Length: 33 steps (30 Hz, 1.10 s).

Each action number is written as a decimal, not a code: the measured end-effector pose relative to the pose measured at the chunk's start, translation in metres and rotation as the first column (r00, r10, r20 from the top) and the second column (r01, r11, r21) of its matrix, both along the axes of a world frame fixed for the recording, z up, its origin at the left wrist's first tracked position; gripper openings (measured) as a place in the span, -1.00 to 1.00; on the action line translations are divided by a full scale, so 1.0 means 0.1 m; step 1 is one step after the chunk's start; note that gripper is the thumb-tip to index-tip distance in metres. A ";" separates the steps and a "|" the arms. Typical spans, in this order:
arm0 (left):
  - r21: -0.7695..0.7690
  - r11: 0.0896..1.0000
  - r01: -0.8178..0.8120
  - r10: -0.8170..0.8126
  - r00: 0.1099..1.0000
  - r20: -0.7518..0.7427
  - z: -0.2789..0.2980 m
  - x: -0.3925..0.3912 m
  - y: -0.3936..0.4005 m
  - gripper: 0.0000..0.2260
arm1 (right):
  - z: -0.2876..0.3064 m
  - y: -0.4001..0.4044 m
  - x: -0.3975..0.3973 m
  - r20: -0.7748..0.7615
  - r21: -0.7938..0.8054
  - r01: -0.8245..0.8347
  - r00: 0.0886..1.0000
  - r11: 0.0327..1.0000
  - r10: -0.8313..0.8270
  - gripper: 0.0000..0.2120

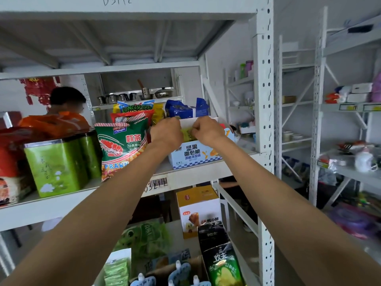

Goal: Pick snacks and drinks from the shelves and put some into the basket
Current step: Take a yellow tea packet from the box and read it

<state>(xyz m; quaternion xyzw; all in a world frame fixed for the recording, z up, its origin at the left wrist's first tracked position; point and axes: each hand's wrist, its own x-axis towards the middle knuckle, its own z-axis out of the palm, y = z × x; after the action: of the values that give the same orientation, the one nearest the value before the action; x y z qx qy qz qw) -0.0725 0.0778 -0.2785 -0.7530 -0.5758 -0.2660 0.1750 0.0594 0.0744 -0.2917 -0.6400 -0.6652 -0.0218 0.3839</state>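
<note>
Both my arms reach up to the upper shelf. My left hand and my right hand are curled into an open white and blue snack box with Chinese print. Between them shows a small yellow-green packet, which both hands seem to pinch. The box's white flap stands up behind the hands. No basket is in view.
Left of the box stand a green prawn-cracker bag, more snack bags behind it, and green tins. Blue bags sit behind the box. A lower shelf holds boxes and pouches. A white upright post is at right. A person in orange stands beyond.
</note>
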 end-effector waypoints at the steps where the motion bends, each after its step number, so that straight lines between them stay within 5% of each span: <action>1: 0.005 1.000 0.007 -0.007 1.000 0.008 0.01 0.00 0.00 -0.76 | 0.02 0.01 0.00 -0.014 -0.008 -0.008 1.000 1.000 0.007 -0.82; 5: -0.019 1.000 0.020 -0.021 0.999 -0.034 0.00 0.00 0.02 -0.75 | 0.07 0.06 0.00 -0.047 -0.069 -0.022 0.999 0.997 0.018 -0.82; 9: -0.023 0.997 0.077 -0.077 0.997 0.002 -0.02 -0.03 0.06 -0.73 | 0.13 0.12 0.01 -0.247 -0.096 -0.078 0.967 0.992 0.053 -0.83; 14: 0.047 0.977 0.206 -0.212 0.957 0.198 0.03 -0.09 0.04 -0.75 | 0.17 0.07 0.08 -0.555 0.080 -0.224 0.800 0.971 0.230 -0.80; 17: 0.094 0.944 0.315 -0.323 0.836 0.443 0.10 -0.14 0.01 -0.77 | 0.18 0.06 0.09 -0.644 0.253 -0.235 0.683 0.938 0.345 -0.81; 24: 0.230 0.848 0.478 -0.423 0.347 0.837 0.09 -0.22 -0.36 -0.82 | 0.25 -0.25 0.08 -0.689 0.462 -0.188 0.540 0.867 0.484 -0.84; 33: 0.223 0.822 0.524 -0.368 0.189 0.911 -0.55 -0.37 -0.68 -0.91 | -0.34 -0.59 -0.08 -0.728 0.371 -0.334 0.475 0.867 0.495 -0.88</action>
<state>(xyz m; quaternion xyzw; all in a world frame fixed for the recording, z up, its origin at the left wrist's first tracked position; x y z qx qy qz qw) -0.1100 0.0096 -0.3338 -0.6067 -0.3410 -0.6422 -0.3213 0.0515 0.0155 -0.3255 -0.3609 -0.5480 0.3042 0.6906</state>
